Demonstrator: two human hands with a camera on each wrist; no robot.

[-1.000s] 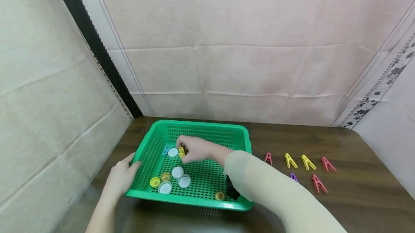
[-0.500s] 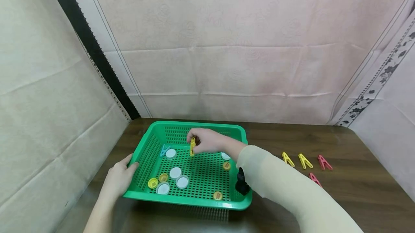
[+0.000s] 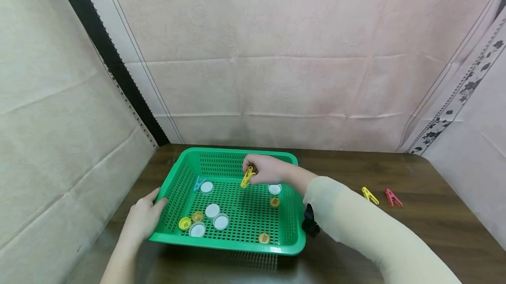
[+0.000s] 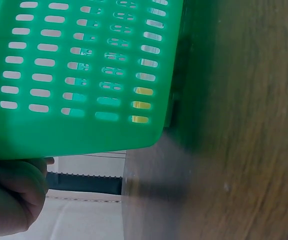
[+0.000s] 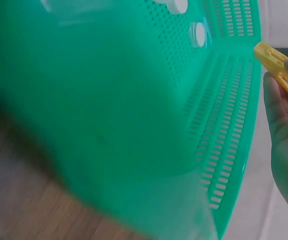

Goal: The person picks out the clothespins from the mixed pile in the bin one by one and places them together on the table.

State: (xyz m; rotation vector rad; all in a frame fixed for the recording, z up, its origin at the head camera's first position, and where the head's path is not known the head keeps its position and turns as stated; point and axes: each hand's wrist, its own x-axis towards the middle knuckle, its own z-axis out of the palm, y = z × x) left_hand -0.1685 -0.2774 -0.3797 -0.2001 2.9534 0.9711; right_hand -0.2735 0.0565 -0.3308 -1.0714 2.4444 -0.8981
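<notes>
A yellow clothespin (image 3: 247, 177) is pinched between the thumb and fingers of my right hand (image 3: 269, 170), held above the back right part of a green plastic basket (image 3: 225, 243). The right wrist view shows the same yellow clothespin (image 5: 279, 70) near the basket's rim. My left hand (image 3: 144, 216) grips the basket's left rim, thumb over the top edge. Inside the basket lie a light blue clothespin (image 3: 199, 183), several white bottle caps (image 3: 212, 210), a bright yellow cap (image 3: 184, 223) and several golden caps (image 3: 264, 238).
On the brown wooden table (image 3: 340, 167) to the right lie a yellow clothespin (image 3: 370, 195) and a red clothespin (image 3: 393, 198); my right sleeve (image 3: 356, 218) covers the table nearer to me. Pale cloth (image 3: 296, 77) hangs behind and at both sides.
My right hand has lifted the yellow clothespin from the basket's left part and carried it to the right. A white and a golden cap have come into view. My left hand keeps its grip.
</notes>
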